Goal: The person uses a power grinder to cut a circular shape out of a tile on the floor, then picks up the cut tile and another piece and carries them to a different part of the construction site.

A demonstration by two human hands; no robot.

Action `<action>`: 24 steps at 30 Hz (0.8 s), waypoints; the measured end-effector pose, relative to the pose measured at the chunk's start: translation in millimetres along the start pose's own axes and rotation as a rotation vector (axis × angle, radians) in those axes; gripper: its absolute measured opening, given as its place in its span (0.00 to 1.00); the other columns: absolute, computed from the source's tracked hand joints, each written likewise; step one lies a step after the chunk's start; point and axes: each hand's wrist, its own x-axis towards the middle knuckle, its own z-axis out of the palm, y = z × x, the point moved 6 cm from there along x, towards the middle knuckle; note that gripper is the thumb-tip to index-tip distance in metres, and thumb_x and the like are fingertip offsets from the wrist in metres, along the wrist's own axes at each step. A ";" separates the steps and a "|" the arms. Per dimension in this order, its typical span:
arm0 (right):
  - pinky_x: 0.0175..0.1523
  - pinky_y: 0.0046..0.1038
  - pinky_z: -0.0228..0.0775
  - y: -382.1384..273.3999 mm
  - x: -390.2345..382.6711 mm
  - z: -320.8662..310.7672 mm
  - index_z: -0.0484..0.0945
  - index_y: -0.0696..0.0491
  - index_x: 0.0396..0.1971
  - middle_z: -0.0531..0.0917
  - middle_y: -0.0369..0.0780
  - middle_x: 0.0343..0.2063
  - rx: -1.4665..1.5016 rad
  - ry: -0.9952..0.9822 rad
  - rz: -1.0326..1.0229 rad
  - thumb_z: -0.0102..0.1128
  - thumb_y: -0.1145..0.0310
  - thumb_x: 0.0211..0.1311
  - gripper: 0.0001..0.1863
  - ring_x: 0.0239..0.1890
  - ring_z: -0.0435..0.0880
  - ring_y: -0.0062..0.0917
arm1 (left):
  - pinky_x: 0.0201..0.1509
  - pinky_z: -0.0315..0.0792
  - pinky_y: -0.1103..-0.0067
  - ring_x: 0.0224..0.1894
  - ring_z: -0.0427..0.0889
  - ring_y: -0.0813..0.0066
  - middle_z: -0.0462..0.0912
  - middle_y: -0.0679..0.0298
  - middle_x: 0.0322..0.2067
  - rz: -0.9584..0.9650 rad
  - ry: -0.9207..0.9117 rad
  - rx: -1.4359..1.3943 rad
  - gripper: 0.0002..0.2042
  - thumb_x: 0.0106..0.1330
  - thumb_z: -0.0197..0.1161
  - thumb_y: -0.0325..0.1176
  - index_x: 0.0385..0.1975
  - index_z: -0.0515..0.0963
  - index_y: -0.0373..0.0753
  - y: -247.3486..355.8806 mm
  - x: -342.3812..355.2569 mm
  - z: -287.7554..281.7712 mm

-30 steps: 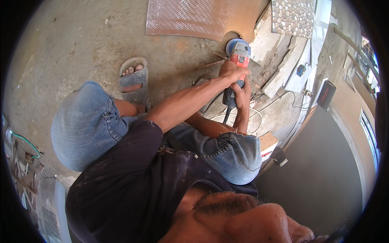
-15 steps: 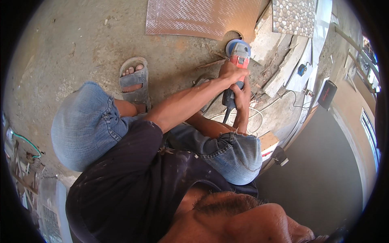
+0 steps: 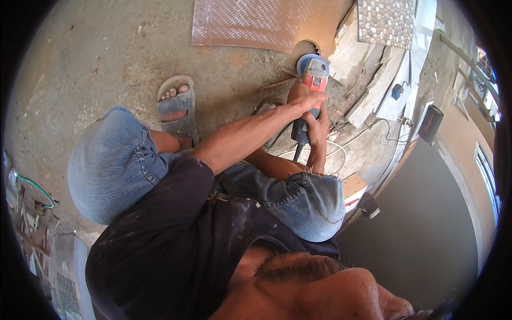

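Note:
An angle grinder [image 3: 317, 68], red and dark grey with a blue disc [image 3: 304, 62], is held in both hands just above the floor. My left hand [image 3: 305, 98] wraps round its red body behind the head. Farther back, my right hand [image 3: 318, 127] grips the dark rear handle, from which a cord runs down. Beyond the disc lies a brown patterned tile [image 3: 266, 24] with a rounded notch in its near edge. The disc sits close by that notch; whether it touches the tile, I cannot tell.
A pebble-patterned tile [image 3: 386, 22] and broken pale slabs [image 3: 368, 93] lie at the far right. A blue tape measure [image 3: 397, 92] rests on a white strip. A pale cable [image 3: 344, 154] loops beside my right forearm. My sandalled foot [image 3: 177, 104] stands left of the grinder.
The grinder and both hands have shifted very slightly back toward me, so the disc is a little farther from the notch. The tile has stayed put.

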 end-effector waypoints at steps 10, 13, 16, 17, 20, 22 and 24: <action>0.43 0.28 0.74 4.0 4.2 -4.0 0.67 0.59 0.63 0.83 0.42 0.40 0.022 0.011 0.007 0.65 0.68 0.48 0.37 0.38 0.82 0.26 | 0.46 0.79 0.70 0.40 0.87 0.58 0.86 0.49 0.38 0.005 -0.020 -0.017 0.26 0.43 0.74 0.46 0.38 0.83 0.31 11.1 -5.1 -2.1; 0.44 0.28 0.74 11.4 2.6 -1.7 0.67 0.58 0.63 0.83 0.42 0.40 0.031 0.010 0.034 0.66 0.68 0.48 0.38 0.38 0.82 0.26 | 0.45 0.78 0.70 0.39 0.87 0.59 0.86 0.50 0.37 0.050 0.001 -0.011 0.26 0.44 0.74 0.45 0.39 0.83 0.31 3.1 -3.1 -2.4; 0.44 0.28 0.74 12.9 -1.4 1.5 0.67 0.58 0.63 0.82 0.42 0.42 0.043 -0.010 0.007 0.67 0.68 0.48 0.39 0.39 0.82 0.26 | 0.46 0.78 0.70 0.39 0.87 0.60 0.86 0.50 0.37 0.027 0.012 0.007 0.25 0.46 0.74 0.44 0.40 0.83 0.32 -4.8 -4.7 -3.0; 0.45 0.27 0.74 12.1 -4.6 1.7 0.67 0.57 0.63 0.82 0.42 0.43 0.046 -0.014 -0.013 0.67 0.68 0.48 0.39 0.40 0.82 0.26 | 0.46 0.78 0.70 0.39 0.87 0.59 0.86 0.50 0.37 0.011 0.011 0.014 0.25 0.46 0.74 0.44 0.39 0.83 0.32 -7.4 -7.8 -2.1; 0.45 0.27 0.75 22.7 -20.7 -10.3 0.66 0.57 0.64 0.82 0.43 0.45 0.054 0.053 -0.036 0.67 0.69 0.49 0.38 0.42 0.83 0.26 | 0.47 0.78 0.69 0.41 0.87 0.58 0.86 0.48 0.38 -0.028 -0.042 0.055 0.26 0.46 0.74 0.45 0.41 0.82 0.31 -8.2 -28.4 9.5; 0.46 0.27 0.76 23.0 -32.9 -16.5 0.64 0.57 0.65 0.81 0.43 0.46 0.038 0.071 -0.016 0.67 0.70 0.50 0.39 0.43 0.83 0.26 | 0.49 0.78 0.68 0.43 0.86 0.52 0.85 0.44 0.40 -0.005 -0.095 0.006 0.33 0.43 0.74 0.47 0.45 0.77 0.27 -13.0 -35.0 17.4; 0.47 0.27 0.77 19.8 -44.7 -23.8 0.61 0.56 0.66 0.81 0.44 0.47 0.126 0.062 0.017 0.66 0.73 0.50 0.40 0.45 0.83 0.27 | 0.50 0.79 0.67 0.44 0.86 0.49 0.84 0.42 0.41 -0.017 -0.130 0.025 0.36 0.42 0.74 0.48 0.46 0.74 0.25 -10.9 -43.2 29.4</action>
